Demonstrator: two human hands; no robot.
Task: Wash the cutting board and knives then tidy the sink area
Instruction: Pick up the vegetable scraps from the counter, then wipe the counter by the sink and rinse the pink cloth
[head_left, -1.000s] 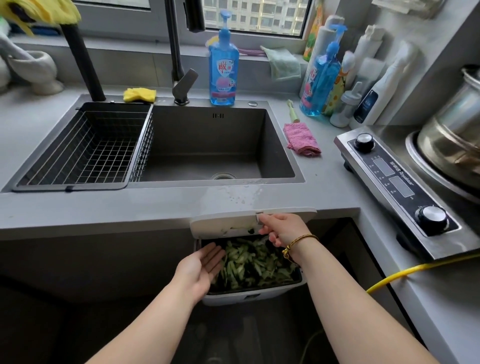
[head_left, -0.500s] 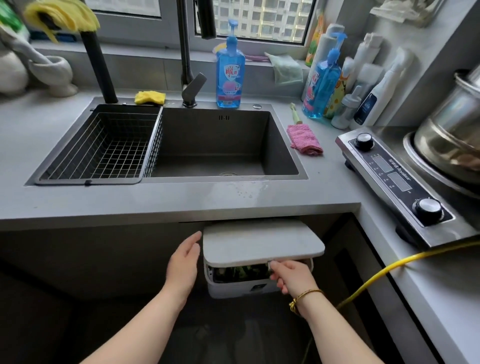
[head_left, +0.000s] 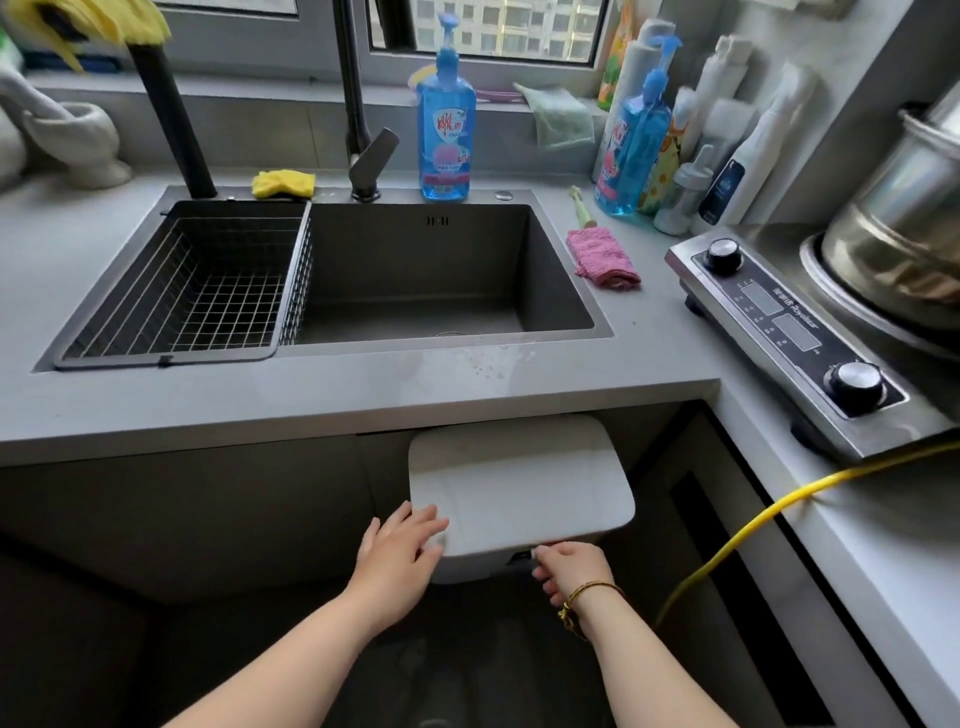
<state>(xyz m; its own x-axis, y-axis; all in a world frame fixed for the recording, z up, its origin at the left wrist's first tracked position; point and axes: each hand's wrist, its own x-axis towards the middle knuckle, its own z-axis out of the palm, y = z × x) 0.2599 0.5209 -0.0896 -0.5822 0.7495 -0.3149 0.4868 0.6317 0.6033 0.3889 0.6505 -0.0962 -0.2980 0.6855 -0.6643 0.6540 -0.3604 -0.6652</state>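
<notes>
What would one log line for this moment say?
phase: tidying | left hand: fingers flat on white bin lid corner | right hand: at lid front edge, grip unclear | lid: down

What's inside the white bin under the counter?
Its contents are hidden: the lid lies shut over the opening. Only a strip of the bin shows beneath it. The left hand rests on the lid's near corner; the right hand is at its front edge.
</notes>
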